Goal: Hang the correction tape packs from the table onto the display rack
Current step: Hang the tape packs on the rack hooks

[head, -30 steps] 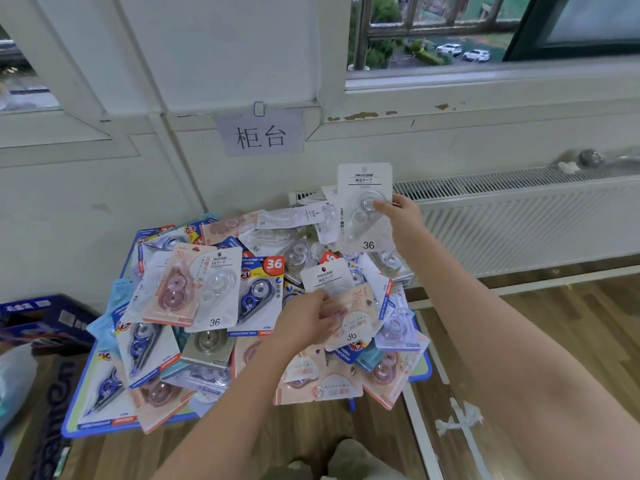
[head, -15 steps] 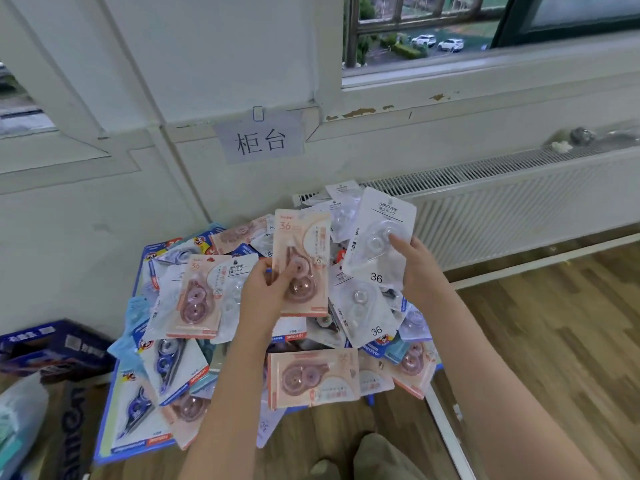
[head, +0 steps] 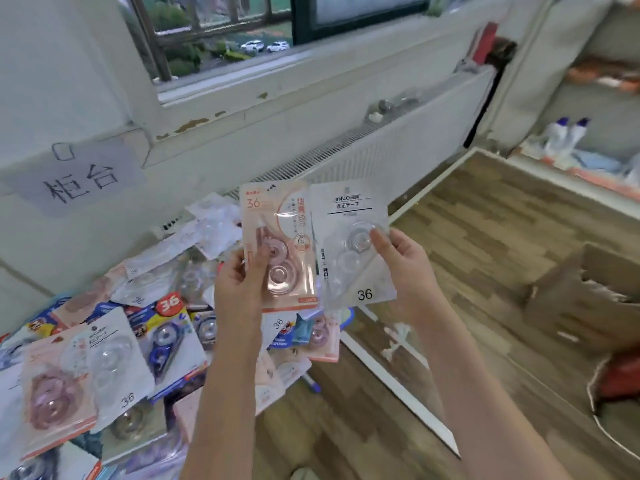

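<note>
I hold two packs up, away from the pile, so I can carry both to the rack. My left hand (head: 239, 289) pinches the pink pack (head: 277, 247) low down, thumb on front. My right hand (head: 403, 268) pinches the clear pack (head: 353, 244) the same way. More packs (head: 104, 355) lie heaped on the tabletop (head: 348, 317) below.

Two packs side by side above pile (head: 114, 344); radiator (head: 381, 147) behind.

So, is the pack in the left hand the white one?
No, the left hand holds the pink pack, while the white pack is in the right hand.
</note>
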Motion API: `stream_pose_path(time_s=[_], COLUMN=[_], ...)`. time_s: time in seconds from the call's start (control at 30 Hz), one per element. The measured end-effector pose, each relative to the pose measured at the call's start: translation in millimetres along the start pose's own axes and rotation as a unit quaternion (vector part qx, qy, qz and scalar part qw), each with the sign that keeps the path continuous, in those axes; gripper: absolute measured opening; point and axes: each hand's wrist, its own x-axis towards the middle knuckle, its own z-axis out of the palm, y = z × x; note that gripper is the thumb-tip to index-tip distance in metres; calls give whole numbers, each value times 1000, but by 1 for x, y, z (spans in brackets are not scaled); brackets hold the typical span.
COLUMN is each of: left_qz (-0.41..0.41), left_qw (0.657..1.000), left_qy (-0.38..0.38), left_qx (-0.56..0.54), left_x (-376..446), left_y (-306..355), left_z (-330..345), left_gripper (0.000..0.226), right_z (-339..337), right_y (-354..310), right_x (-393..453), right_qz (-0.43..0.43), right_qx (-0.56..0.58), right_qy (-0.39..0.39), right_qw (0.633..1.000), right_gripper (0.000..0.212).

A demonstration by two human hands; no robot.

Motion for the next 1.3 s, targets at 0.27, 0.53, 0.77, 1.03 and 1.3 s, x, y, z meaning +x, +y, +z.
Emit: stream_pose_path(time_s=[0.27, 0.53, 0.77, 1.03, 1.3], left_qz=[41, 46, 72, 32, 40], left_qw=[982, 927, 867, 779, 701], left_qy=[-183, -371, -492, -623, -705], left_qx=[-15, -28, -31, -62, -99], left_x=[-114, -316, -471, -612, -725], left_y=[13, 2, -13, -34, -37], left_z=[172, 350, 471, 596, 735], left_gripper=[29, 34, 16, 25, 32], right_z=[-188, -415, -557, -681, -828], right_y=[-57, -80, -89, -88, -116], right_x=[-95, -238, -361, -447, -486], right_qz=[-113, -170, -157, -146, -175], right_qx=[-56, -107, -135, -143, -181], right_qy=[201, 439, 620, 727, 785], right_qw=[971, 876, 757, 656, 567], right_gripper=[28, 33, 33, 37, 85])
